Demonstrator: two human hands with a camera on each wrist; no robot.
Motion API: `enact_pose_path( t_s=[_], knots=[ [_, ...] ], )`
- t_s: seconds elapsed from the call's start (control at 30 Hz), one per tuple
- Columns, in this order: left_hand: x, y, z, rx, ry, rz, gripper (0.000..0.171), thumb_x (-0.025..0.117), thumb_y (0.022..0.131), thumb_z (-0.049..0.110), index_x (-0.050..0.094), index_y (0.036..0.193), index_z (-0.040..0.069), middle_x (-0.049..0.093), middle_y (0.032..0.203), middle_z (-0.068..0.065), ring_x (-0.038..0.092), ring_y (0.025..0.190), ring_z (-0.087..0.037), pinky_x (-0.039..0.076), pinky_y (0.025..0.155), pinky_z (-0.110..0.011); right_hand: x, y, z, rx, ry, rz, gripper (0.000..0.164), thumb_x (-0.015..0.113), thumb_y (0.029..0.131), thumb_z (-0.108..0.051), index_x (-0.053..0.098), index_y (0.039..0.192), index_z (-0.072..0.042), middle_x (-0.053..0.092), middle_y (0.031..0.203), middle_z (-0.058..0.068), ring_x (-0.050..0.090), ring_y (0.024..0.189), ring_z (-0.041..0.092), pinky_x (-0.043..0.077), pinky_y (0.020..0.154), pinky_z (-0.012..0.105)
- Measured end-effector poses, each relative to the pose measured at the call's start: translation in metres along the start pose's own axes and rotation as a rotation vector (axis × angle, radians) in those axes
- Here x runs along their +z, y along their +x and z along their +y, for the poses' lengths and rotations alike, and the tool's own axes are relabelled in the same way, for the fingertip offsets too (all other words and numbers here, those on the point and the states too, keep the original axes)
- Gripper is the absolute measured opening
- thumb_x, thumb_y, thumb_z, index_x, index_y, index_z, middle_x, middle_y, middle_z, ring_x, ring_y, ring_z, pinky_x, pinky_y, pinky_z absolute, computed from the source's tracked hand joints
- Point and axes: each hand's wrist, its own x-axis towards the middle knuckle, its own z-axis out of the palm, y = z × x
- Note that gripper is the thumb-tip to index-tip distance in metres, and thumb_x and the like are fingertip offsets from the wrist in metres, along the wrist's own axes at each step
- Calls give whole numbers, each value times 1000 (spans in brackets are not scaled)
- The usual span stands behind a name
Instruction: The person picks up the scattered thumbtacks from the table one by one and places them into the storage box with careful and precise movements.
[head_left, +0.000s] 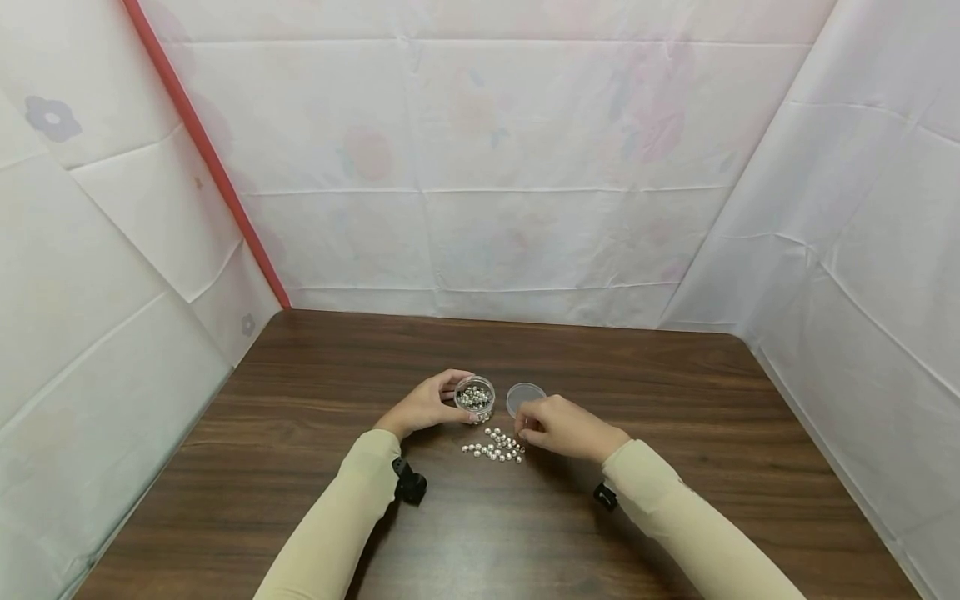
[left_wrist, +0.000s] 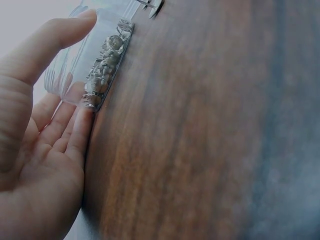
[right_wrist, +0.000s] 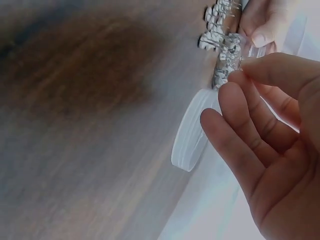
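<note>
A clear round jar (head_left: pixel 475 398) holds many silver thumbtacks (left_wrist: pixel 106 65) in its bottom. My left hand (head_left: pixel 427 406) grips it from the left, thumb on the near side and fingers around the far side. In front of the jar, loose silver thumbtacks (head_left: pixel 495 447) are scattered on the table. At the right edge of this scatter is my right hand (head_left: pixel 566 427), thumb and index fingertips together, other fingers bent. I cannot tell whether a tack is between those fingertips. Behind the right hand lies a clear round lid (head_left: pixel 525 395), partly covered by it.
The dark wooden table (head_left: pixel 360 350) runs back to a white patterned cloth (head_left: pixel 487 233). Similar cloth hangs on both sides, with a red strip (head_left: pixel 206 154) at the back left corner. Each wrist carries a small black camera.
</note>
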Motion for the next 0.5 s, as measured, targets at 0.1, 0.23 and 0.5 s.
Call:
enact_pose_path(
  t_s=[0.1,0.23,0.5],
  knots=[
    [0,-1,3,0,-3,6,70,77,76,13,43,136,4,51,129,-22,46,119,-33,41,98,-53,-1,4,2,-3,14,13,6,62,88,-11,64,88,-17,62,76,-11,52,62,-1,50,56,22],
    [0,3,-7,-10,1,29,70,79,74,17,45,135,10,53,127,-17,48,117,-28,42,98,-52,-3,9,4,7,23,19,7,61,89,-12,63,88,-18,60,77,-12,53,64,1,49,56,21],
    [-1,2,-2,-9,-27,0,71,78,75,13,42,136,6,49,130,-22,45,120,-33,39,100,-53,-5,19,5,0,38,33,5,60,91,-14,64,92,-15,60,78,-13,52,64,1,49,55,22]
  ],
)
